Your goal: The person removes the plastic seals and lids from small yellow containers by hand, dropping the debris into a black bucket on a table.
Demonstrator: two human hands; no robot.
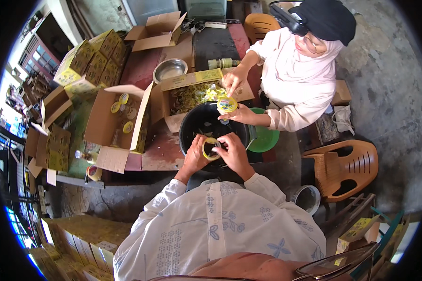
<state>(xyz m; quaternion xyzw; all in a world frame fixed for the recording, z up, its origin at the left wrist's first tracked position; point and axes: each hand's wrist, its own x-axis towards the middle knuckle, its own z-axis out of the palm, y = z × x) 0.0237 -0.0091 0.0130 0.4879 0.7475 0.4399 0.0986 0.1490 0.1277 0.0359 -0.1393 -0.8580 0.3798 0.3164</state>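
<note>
Over a large black tub (187, 126), my left hand (195, 154) is wrapped round a small cup with a yellow rim (211, 149) and a dark inside. My right hand (232, 152) grips the cup from the other side, with its thumb at the rim. Just beyond, a co-worker's hands (241, 114) hold another cup with a yellow printed lid (227, 104), one finger pointing down over it. Behind the tub, a cardboard box (164, 103) holds yellow and white scraps.
A co-worker (295, 79) stands across at right. An open box of cups (98, 122) and stacked yellow boxes (84, 61) are at left, a steel bowl (170, 70) behind, a green basin (265, 140) beside the tub. Plastic chairs (342, 171) and more boxes (89, 241) surround the table.
</note>
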